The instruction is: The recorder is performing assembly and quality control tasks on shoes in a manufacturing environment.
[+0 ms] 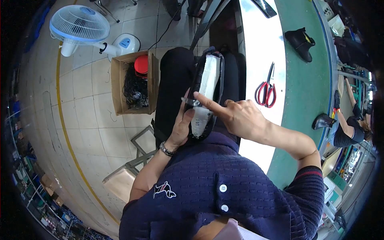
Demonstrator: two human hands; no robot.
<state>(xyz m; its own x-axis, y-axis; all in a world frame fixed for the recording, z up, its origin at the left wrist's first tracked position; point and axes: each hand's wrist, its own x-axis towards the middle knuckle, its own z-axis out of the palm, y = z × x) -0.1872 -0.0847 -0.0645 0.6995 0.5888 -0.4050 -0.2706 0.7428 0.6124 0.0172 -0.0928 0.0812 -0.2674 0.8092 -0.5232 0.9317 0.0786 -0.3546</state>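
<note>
Pale floor tiles [86,118], crossed by a yellow line [68,138], are seen in a workshop where a black shoe [210,76], its white underside turned upward, is held above a dark-trousered lap [172,76]. Its left side is gripped by the left hand [182,127], fingers closed along the dark edge; a watch [166,149] is worn on that wrist. From the opposite side, the right hand [244,118] is brought over the shoe, index finger extended toward a small shiny piece [193,102], other fingers curled; whether anything is pinched there cannot be told. At right, red-handled scissors [266,94] are laid on a white bench strip [258,132], bordered by a green surface [304,88] on which a black ankle boot [300,43] is placed. At left, tangled black strands [134,88] and a red container [141,64] are held in a cardboard box [117,88], with a blue-and-white fan [80,24] stationed beyond. At far right, a co-worker [347,132] is seen near another dark boot [322,121].
</note>
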